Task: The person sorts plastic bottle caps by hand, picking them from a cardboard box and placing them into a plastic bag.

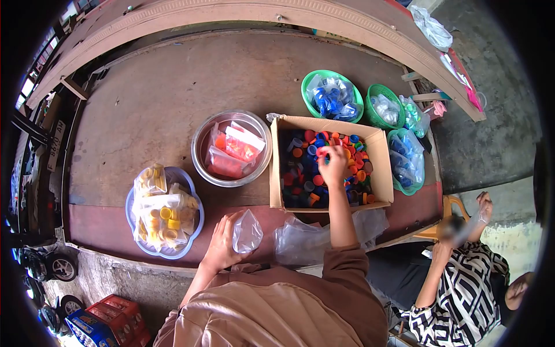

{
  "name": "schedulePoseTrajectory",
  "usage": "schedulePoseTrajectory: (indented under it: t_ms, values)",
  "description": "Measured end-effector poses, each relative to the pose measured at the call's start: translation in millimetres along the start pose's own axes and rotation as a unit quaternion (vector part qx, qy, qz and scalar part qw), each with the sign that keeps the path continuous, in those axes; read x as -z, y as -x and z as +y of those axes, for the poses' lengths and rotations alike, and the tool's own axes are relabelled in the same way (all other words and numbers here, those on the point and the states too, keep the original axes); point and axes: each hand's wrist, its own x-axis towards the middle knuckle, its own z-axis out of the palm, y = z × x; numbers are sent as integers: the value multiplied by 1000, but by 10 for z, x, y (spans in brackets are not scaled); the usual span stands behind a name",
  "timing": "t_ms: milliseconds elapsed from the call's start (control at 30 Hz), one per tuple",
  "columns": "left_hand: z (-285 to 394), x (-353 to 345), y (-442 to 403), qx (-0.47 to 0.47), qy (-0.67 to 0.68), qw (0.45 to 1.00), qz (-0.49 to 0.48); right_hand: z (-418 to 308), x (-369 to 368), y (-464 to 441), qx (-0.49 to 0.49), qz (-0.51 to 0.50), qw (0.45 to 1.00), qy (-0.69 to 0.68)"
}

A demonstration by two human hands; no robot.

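My left hand (221, 242) is closed around a small clear plastic bag (247, 232), its mouth spread open, at the table's near edge. The bag looks empty. Over the cardboard box (383, 173), my right hand (333, 166) has its fingers pinched on a red bottle cap (322, 152). Loose bottle caps (309, 179) in blue, red, orange and green fill the box. Flat clear plastic bags (300, 240) lie in front of the box, below my right forearm.
Left of the box stand a metal bowl (199, 165) with bagged red caps and a lavender basin (199, 231) with bagged yellow caps. Green baskets (359, 98) hold bagged blue and clear pieces. A person (457, 277) in a patterned top sits at right, holding plastic.
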Motion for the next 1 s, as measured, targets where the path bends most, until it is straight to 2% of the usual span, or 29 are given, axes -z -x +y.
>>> schedulePoseTrajectory:
  t_ms: [33,67,100,167,200,333,600,700,733,833,900,967,1000]
  values:
    - [1,-2,2,1,3,1000,-4,-39,-38,13,66,-52,995,-46]
    - [2,-1,1,2,5,1000,-9,-106,-87,60,81,-158,980,-84]
    - [5,-1,-3,2,7,1000,-14,-211,-105,92,149,-229,961,-33]
    - [16,-3,-9,5,-1,1000,-16,-284,-230,208,222,-294,918,149]
    - [22,0,-5,6,-5,1000,-19,-282,-240,195,214,-316,907,180]
    - [25,-7,-1,3,-1,1000,-12,-116,-287,110,134,-316,933,107]
    - [75,5,-1,-13,-15,1000,1,64,-319,143,35,-238,970,-37]
    - [69,6,4,-12,-15,1000,4,25,-298,105,6,-176,981,-76]
    - [68,6,5,-10,-15,1000,4,-3,-301,95,46,-111,992,-40]
    - [67,6,16,-7,-14,1000,2,-164,-198,22,86,-97,991,-44]
    - [62,4,11,-10,-15,1000,1,-211,-155,35,92,-239,965,-50]
    - [58,0,14,-10,-14,1000,-1,-340,-127,61,162,-323,929,78]
    - [57,-1,16,-10,-14,1000,-2,-346,-164,62,174,-388,889,168]
